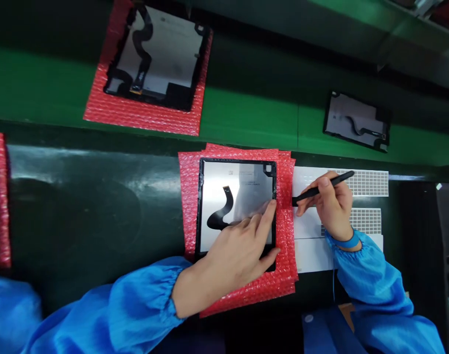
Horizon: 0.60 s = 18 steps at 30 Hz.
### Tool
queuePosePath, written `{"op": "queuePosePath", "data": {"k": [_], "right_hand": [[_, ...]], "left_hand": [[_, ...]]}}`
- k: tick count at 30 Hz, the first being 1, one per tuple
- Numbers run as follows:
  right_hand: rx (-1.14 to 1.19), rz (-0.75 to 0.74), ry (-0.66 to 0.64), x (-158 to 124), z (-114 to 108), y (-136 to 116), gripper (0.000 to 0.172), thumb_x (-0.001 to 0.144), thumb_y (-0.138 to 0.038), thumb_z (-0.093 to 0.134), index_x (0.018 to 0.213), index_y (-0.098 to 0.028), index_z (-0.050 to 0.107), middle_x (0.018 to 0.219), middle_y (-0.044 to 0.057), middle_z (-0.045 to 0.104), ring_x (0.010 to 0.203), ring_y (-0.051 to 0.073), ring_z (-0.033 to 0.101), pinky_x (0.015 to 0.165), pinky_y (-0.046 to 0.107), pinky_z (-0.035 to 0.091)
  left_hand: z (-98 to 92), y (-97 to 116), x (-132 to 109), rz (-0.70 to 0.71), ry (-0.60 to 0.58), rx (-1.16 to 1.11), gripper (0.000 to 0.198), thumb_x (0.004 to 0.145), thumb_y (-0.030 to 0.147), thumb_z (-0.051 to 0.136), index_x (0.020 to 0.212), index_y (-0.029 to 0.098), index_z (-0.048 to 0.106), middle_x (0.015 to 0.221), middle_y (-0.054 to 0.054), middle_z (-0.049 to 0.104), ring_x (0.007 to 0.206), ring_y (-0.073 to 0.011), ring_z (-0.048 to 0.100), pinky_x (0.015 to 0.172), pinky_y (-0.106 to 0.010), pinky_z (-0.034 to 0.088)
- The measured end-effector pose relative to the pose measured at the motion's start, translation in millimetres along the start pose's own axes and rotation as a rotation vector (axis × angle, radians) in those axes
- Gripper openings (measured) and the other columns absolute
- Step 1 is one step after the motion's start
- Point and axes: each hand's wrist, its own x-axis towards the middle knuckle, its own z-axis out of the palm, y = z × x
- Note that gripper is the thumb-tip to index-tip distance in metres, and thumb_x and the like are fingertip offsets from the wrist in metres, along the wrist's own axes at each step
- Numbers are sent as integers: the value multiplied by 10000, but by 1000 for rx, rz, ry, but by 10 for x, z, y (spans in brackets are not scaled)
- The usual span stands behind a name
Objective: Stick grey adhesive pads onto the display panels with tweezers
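My left hand lies over the lower part of a tablet screen panel, fingers stretched out. Its index fingertip touches the panel's right edge, and the thumb rests by the lower right corner. The panel has a silvery back, a black frame and a curved black ribbon cable, partly hidden under the hand. Beneath it are stacked red bubble-wrap sheets. To the right, my right hand is closed around a slim black pen-like tool, its wider end pointing left toward the panel.
White sheets with grids of small labels lie under and beside my right hand. On the green raised strip are another panel on red bubble wrap and a smaller panel. More red wrap is at the left edge.
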Motion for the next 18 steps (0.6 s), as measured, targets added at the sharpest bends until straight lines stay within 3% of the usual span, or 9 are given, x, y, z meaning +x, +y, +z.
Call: {"op": "queuePosePath", "data": {"k": [4,7,9,12,15,18], "right_hand": [[-91,-38,89,-406,-233,-127,331,1020,-556,656,927,-244,592,722,11,758,494,191,741,446,304,619],[-157,10,98,-820,-395,-33,277,1051,-490,637,950,-232,614,735,23,763,530,203,759,480,319,637],[-199,41,75,-1072,-469,87,233,1070,-439,621,981,-224,626,737,25,763,566,203,773,514,314,643],[-264,74,13,-1329,-522,269,189,1091,-391,594,1021,-219,630,710,14,751,615,199,785,566,300,641],[-338,103,-23,-1419,-522,393,198,1093,-400,588,1027,-218,628,722,16,759,639,193,784,609,298,637],[-401,113,-31,-1408,-503,448,232,1094,-432,577,1020,-217,625,713,15,763,614,185,762,617,300,626]], "left_hand": [[-62,-44,22,-59,-89,7,839,965,433,646,1611,5,324,1021,-162,785,847,-304,778,686,-392,620],[-81,-31,20,-78,-55,49,796,976,485,630,1593,43,390,1091,-173,783,857,-304,774,683,-397,615],[-55,37,-24,4,52,86,707,998,475,600,1542,41,475,1196,-202,757,970,-314,758,755,-410,621],[48,223,-156,295,114,87,594,1019,473,565,1440,56,609,1392,-213,685,1271,-351,656,1035,-465,558],[190,410,-296,464,1,79,682,976,603,596,1432,98,647,1567,-187,572,1475,-381,499,1229,-525,387],[297,493,-360,460,-102,130,832,895,653,686,1485,72,604,1611,-206,518,1534,-401,419,1277,-543,297]]}}
